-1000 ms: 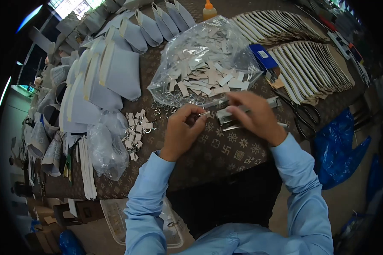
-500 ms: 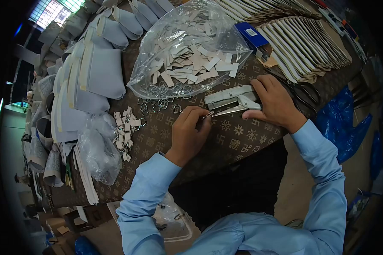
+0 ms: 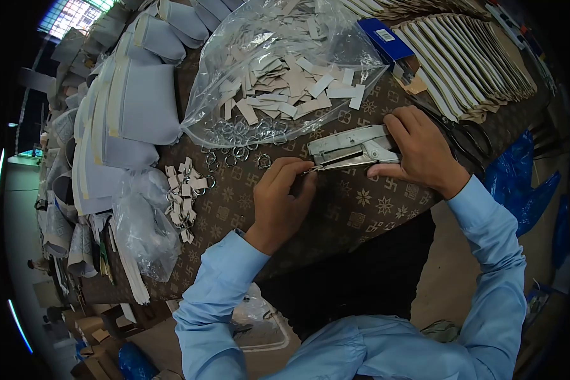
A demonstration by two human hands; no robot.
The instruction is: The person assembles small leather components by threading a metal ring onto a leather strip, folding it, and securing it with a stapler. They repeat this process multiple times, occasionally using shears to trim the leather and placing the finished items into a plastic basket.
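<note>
My right hand [image 3: 424, 152] is wrapped round the handles of a grey metal plier stapler [image 3: 351, 144], thumb below and fingers above. The stapler's jaws point left, with a narrow gap between them. At their tip, my left hand [image 3: 284, 190] pinches a small piece, mostly hidden by the fingers; some metal shows at its end. Just beyond the left hand lie loose metal D-rings [image 3: 237, 154]. A plastic bag [image 3: 193, 117] of short beige strips [image 3: 291, 85] spreads behind both hands. To the left sits a pile of strips looped on rings [image 3: 185, 196].
Grey-white pouches [image 3: 142, 101] stand stacked at the left, with a crumpled clear bag [image 3: 147, 225] before them. Black-handled scissors [image 3: 465, 136] lie right of my right hand. A blue box [image 3: 386, 39] and a row of folded pieces [image 3: 465, 66] are at the back right.
The stapler's jaws have come closer together as my right hand squeezed. The left fingers have stayed at the jaw tip. The whole view has shifted slightly.
</note>
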